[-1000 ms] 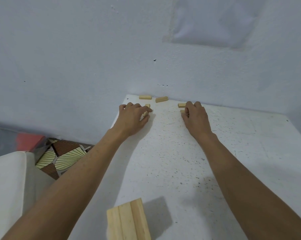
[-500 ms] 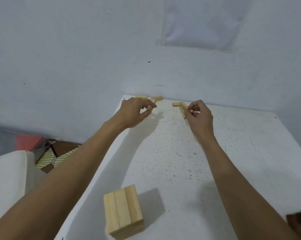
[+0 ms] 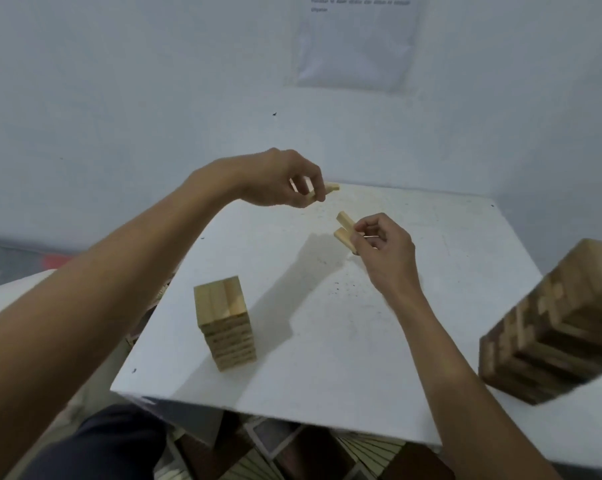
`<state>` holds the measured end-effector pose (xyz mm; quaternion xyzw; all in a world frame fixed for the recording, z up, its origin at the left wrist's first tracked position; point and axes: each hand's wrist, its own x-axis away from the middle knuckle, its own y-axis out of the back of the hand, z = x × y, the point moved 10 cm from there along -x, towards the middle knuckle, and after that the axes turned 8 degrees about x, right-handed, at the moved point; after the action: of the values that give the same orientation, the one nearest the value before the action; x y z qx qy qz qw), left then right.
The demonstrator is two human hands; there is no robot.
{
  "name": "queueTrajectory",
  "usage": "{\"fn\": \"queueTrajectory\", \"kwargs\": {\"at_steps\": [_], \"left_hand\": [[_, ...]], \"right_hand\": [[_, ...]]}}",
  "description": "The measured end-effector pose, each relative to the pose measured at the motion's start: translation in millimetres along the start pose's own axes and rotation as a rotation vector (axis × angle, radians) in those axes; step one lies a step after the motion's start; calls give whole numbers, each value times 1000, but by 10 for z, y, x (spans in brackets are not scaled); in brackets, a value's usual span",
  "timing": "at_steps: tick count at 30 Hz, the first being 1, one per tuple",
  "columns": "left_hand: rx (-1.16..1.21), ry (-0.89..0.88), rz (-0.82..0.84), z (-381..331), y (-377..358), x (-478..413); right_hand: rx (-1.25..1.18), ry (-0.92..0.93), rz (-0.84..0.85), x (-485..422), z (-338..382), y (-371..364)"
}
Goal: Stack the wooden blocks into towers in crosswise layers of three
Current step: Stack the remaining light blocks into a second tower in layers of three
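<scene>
White table (image 3: 327,358), dark tower (image 3: 552,323) blurred, cut off

Seemingly a plain room in a home: bare pale wall (image 3: 119,98) with a printed sheet (image 3: 355,43) stuck on it, white table (image 3: 327,341) pushed against that wall, patterned floor (image 3: 368,455) below, white cushioned seat (image 3: 8,292) at left.

I see a white bench (image 3: 327,341), its top flecked with dark specks, its far edge against a pale wall (image 3: 119,98). A light block tower (image 3: 225,323) stands upright near the front left. A darker block tower (image 3: 552,327), blurred, stands at the right edge, well apart from it
</scene>
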<state>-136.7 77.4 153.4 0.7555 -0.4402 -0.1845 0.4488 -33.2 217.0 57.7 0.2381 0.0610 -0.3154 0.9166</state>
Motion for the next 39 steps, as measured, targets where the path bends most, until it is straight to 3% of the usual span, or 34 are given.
{"fn": "queueTrajectory", "kwargs": {"at_steps": [9,20,25,33,39], "left_hand": [[-82,58,-15,-652,-627,193],[40,204,-157,-124,-1778,224],[216,147,-258,-13,-1901,256],[254,130,-314,65,-1975,260],[231,38,-354,1,-1970,374]], "right_hand": [[56,-18,27,608,-220,420],[297,-10,247,941,-519,344],[440,62,171,937,-496,356],[556,215,21,1020,-463,376],[703,274,73,1225,-452,399]]}}
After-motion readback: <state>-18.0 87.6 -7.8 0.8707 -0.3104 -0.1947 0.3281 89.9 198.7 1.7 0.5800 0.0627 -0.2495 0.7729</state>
